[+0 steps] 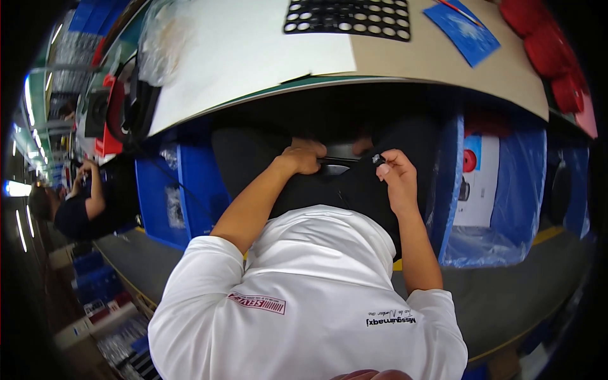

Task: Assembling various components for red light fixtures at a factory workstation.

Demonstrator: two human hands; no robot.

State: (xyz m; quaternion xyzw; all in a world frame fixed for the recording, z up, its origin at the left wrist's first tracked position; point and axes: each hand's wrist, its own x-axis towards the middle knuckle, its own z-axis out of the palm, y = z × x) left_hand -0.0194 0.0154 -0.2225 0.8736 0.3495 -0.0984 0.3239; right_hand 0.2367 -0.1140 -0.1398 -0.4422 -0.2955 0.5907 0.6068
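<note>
Over my lap, below the table's front edge, both hands are raised close together. My left hand (304, 157) is closed, its fingers curled beside a thin dark bar (341, 159) that runs toward the right; against my dark trousers its outline is hard to read, and what lies inside the fist is hidden. Thumb and fingers of my right hand (400, 176) pinch a small black part (378, 159) with a pale, shiny spot on it. A gap separates the two hands.
On the table (253, 60) lie a black tray with round white pieces (373, 18), a blue sheet (465, 33) and a clear plastic bag (166, 41). Red rolls (548, 54) sit far right. Blue bins (532, 190) flank my legs. A co-worker (82, 206) sits left.
</note>
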